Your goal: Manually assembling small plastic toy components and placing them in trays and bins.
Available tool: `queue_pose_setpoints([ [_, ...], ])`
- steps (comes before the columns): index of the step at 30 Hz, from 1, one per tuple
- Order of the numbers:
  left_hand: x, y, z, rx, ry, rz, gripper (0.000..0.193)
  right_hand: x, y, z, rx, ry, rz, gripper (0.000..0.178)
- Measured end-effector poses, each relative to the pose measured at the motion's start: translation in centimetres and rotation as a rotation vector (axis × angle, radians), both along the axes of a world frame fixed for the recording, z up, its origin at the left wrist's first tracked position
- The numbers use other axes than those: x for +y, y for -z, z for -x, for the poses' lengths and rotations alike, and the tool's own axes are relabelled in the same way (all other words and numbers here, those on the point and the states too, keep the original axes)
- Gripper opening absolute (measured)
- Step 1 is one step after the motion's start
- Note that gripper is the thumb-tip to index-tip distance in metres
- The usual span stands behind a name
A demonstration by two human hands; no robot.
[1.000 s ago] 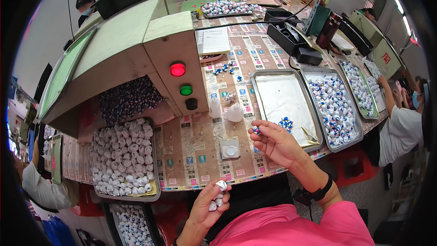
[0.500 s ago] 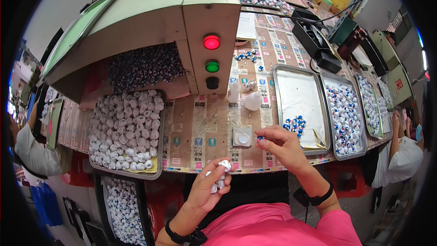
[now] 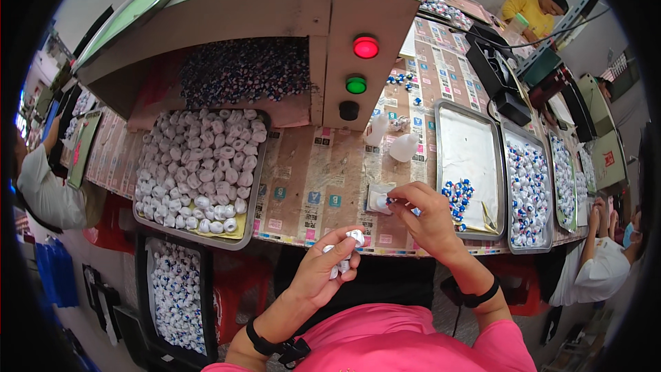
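My left hand (image 3: 315, 273) is closed around several small white rounded pieces (image 3: 354, 237), one held up at the thumb and fingertips. It hovers just off the table's near edge. The fingers of my right hand (image 3: 432, 219) are pinched on a tiny blue-and-red bead-like piece (image 3: 389, 200), mostly hidden by the fingertips. These fingertips are at the right side of a small square pad (image 3: 373, 191) bearing a round white dish, partly covered by the hand. To the right, a metal tray (image 3: 468, 139) lined with a white sheet holds a small heap of blue, white and red pieces (image 3: 457, 196) and tweezers (image 3: 487, 220).
Left stands a tray (image 3: 259, 196) of white pieces before a boxy machine (image 3: 329, 48) with red and green lights. Two white squeeze bottles (image 3: 403, 147) stand behind the pad. Another tray (image 3: 511, 241) of blue-and-white pieces lies far right. Co-workers sit around the table.
My right hand has brought the small piece left onto the pad's dish. My left hand still holds the white pieces. The whole view has shifted, so the machine and bottles appear further right.
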State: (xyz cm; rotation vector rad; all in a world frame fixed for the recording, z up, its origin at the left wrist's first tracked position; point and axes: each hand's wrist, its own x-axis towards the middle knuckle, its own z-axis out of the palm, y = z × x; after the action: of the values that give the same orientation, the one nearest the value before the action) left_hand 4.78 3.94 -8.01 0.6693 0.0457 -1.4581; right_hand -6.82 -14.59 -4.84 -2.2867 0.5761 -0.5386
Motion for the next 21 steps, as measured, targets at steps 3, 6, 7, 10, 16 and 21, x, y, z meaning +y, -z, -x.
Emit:
queue_pose_setpoints([
  [3, 0.0, 0.0, 0.0, 0.002, -0.002, -0.006, 0.036, -0.1, 0.3, -0.4, 0.033, -0.005, 0.045, 0.015],
  [6, 0.2, -0.1, 0.0, 0.016, -0.004, -0.007, 0.036, -0.2, 0.7, -0.6, 0.041, -0.02, 0.064, 0.014],
  [7, 0.2, -0.1, 0.0, 0.023, -0.002, -0.004, 0.036, -0.2, 0.8, -0.6, 0.038, -0.032, 0.077, 0.014],
  [10, 0.3, -0.1, 0.1, 0.021, -0.006, 0.002, 0.037, -0.2, 1.0, -0.7, 0.034, -0.024, 0.093, 0.013],
  [16, 0.1, 0.1, 0.1, -0.008, 0.001, 0.001, 0.035, 0.4, -0.4, -0.4, -0.012, -0.005, 0.056, 0.015],
  [21, -0.1, 0.3, 0.3, -0.011, -0.025, -0.012, 0.034, 1.8, -1.9, 0.7, -0.057, -0.035, -0.195, 0.016],
])
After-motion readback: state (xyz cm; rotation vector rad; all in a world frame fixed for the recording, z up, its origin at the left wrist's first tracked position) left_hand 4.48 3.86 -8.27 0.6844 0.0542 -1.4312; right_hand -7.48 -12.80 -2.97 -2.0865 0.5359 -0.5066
